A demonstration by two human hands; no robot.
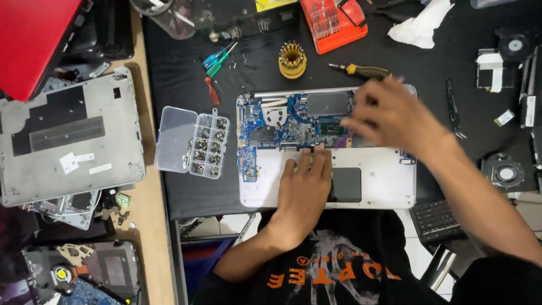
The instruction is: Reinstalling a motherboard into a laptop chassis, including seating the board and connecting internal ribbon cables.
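An opened laptop base (378,186) lies on a black mat, its blue motherboard (293,127) exposed along the far half. My left hand (304,186) rests flat on the silver lower half, fingertips touching the board's near edge. My right hand (389,116) hovers blurred over the right end of the board, fingers spread, holding nothing that I can see. A yellow-handled screwdriver (364,70) lies just beyond the laptop.
A clear screw organiser box (195,141) stands open left of the laptop. A yellow bit holder (292,59), small blue and green screwdrivers (219,58), an orange bit case (333,22) and a grey laptop cover (68,135) lie around. Fans and parts sit at right.
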